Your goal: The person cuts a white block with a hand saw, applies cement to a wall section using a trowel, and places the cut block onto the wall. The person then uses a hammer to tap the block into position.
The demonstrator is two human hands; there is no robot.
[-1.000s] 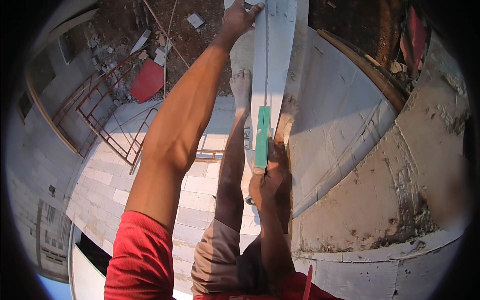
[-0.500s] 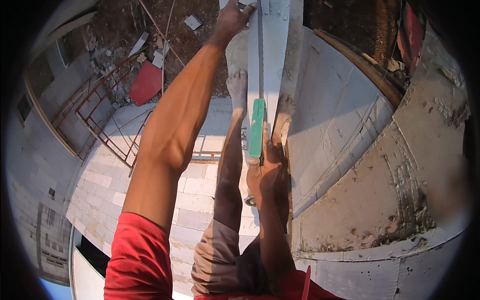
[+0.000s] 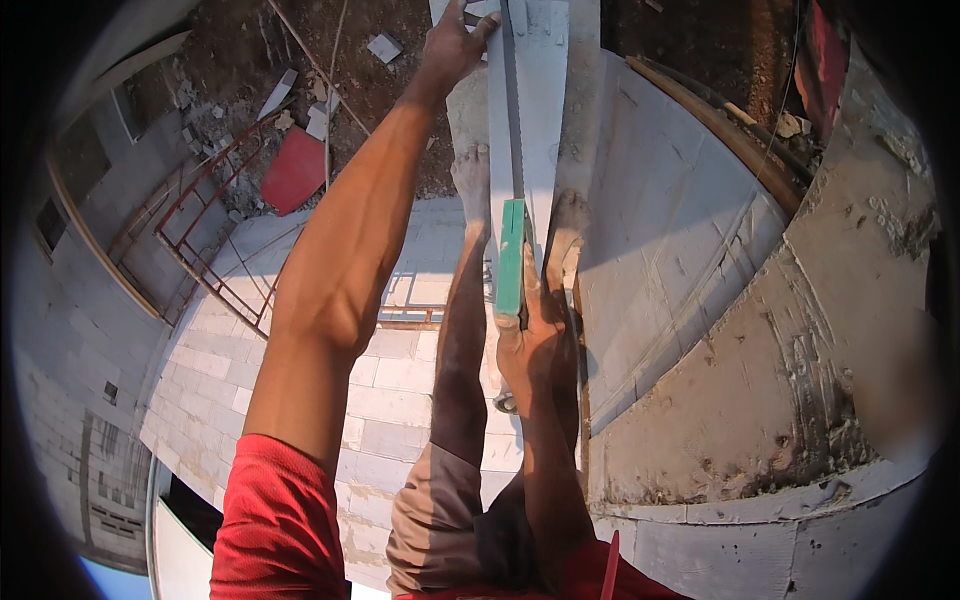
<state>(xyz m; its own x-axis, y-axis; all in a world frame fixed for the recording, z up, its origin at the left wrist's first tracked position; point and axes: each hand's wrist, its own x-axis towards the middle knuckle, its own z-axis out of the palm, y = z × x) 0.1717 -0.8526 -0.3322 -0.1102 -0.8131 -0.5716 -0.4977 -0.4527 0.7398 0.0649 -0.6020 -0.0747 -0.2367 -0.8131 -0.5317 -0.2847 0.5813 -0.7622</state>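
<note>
My right hand (image 3: 530, 335) is wrapped round the green handle (image 3: 510, 262) of a handsaw. Its long pale blade (image 3: 503, 130), with a dark toothed edge, points away from me along a white building block (image 3: 545, 100). At the top edge of the picture my left hand (image 3: 455, 50) grips the block's far left part, thumb stretched toward the blade. The tips of its fingers lie outside the picture. My bare feet, the left foot (image 3: 470, 180) and the right foot (image 3: 572, 215), stand on either side of the saw.
Below on the left are a pale block wall (image 3: 390, 390) and a rusty metal frame (image 3: 215, 285). A red sheet (image 3: 293, 172) lies among rubble on the dirt. To the right runs a rough grey concrete surface (image 3: 720, 400), with wooden boards (image 3: 720, 125) beyond it.
The saw and both hands appear slightly farther left, along with a small shift of the whole view. Both hands keep their holds.
</note>
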